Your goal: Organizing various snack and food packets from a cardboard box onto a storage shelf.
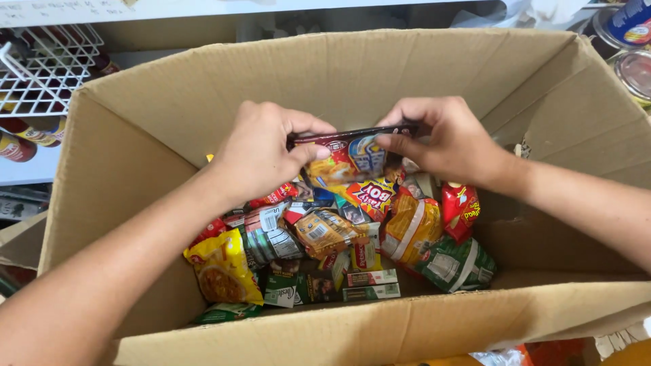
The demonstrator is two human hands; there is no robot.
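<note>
My left hand [261, 152] covers one end of the dark packet [352, 152], so I cannot see its full length. The cardboard box [135, 203] floor lies buried under snack packets [325, 237]. The jars [630, 47] and wire rack [41, 68] run off the frame's edges.

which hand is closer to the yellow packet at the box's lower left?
Left. The left hand is above the yellow packet, on the same side of the cardboard box. The right hand is farther, up at the right. Both hold a dark packet.
</note>
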